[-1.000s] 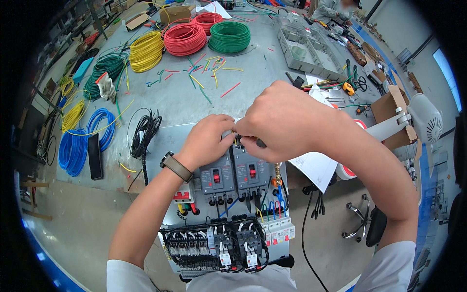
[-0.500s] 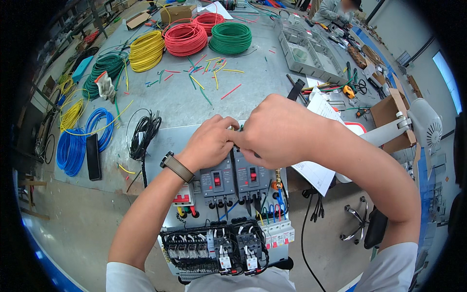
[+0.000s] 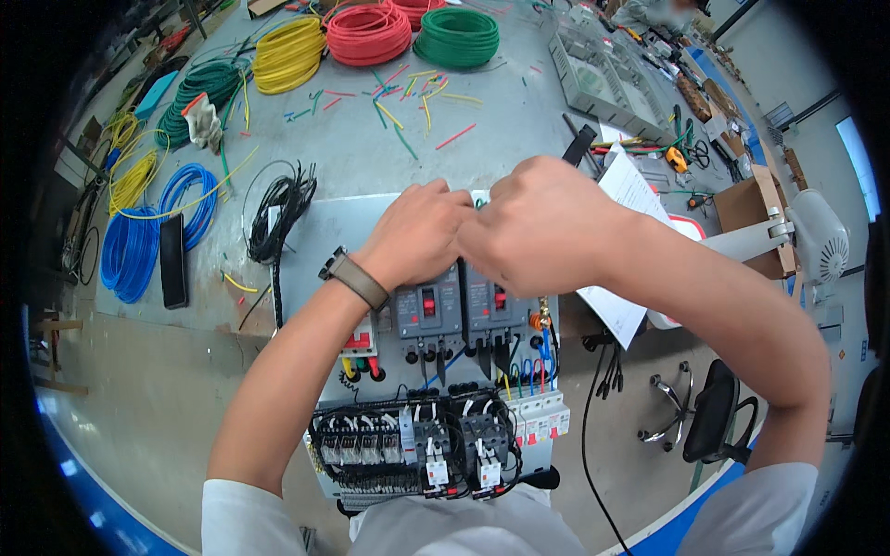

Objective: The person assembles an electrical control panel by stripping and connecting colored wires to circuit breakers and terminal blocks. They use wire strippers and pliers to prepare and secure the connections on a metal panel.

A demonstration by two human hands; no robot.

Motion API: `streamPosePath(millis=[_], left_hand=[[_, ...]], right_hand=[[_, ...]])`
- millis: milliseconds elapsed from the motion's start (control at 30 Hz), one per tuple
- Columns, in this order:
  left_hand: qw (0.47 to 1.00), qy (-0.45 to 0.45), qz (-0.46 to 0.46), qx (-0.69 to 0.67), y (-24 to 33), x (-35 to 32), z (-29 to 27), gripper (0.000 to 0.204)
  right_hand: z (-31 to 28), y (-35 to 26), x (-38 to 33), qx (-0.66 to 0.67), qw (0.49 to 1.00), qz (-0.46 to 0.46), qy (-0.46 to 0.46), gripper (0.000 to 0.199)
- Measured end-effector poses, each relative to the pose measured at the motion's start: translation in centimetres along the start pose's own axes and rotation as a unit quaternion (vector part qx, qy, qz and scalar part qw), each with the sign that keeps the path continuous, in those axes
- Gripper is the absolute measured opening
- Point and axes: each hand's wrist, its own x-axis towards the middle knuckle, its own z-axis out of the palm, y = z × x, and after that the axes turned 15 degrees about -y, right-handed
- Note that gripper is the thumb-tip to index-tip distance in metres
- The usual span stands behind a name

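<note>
Both hands meet over the upper ends of two grey moulded-case circuit breakers, the left breaker (image 3: 428, 315) and the right breaker (image 3: 491, 310), each with a red toggle. My left hand (image 3: 422, 232) is closed, its fingertips hidden against the other hand. Curled into a fist, my right hand (image 3: 542, 222) presses close beside it. Anything pinched between them is out of sight. The breakers are fixed on a light metal mounting panel (image 3: 343, 222). Lower on that panel sit contactors (image 3: 431, 454) with black wiring, and a row of small white breakers (image 3: 542, 417) at the right.
Behind the panel, cut wire pieces (image 3: 454, 137) lie scattered before red (image 3: 369, 37), yellow (image 3: 289, 57) and green wire coils (image 3: 456, 39). At left are a blue coil (image 3: 130, 255), a black phone (image 3: 173, 261) and a black cable bundle (image 3: 283, 213). Paper sheets (image 3: 635, 199) lie at right.
The view has shifted, so the bench sits higher in the picture. My hands stay together at the breakers' upper ends, and the right fist has turned slightly.
</note>
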Motion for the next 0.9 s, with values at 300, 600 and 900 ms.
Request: streamPosePath(millis=[300,600,900], left_hand=[[1.0,0.012,-0.018,-0.01,0.0,-0.3,0.6,0.014],[0.998,0.003,-0.033,-0.057,0.0,0.3,1.0,0.025],[0.983,0.056,-0.134,-0.109,0.8,0.3,0.2,0.022]], right_hand=[[1.8,-2.5,0.0,0.005,0.983,0.16,0.095,0.013],[1.3,-0.5,-0.5,0.016,0.991,0.037,0.125,0.012],[-4.7,2.8,-3.2,-0.038,0.992,0.048,0.113,0.016]])
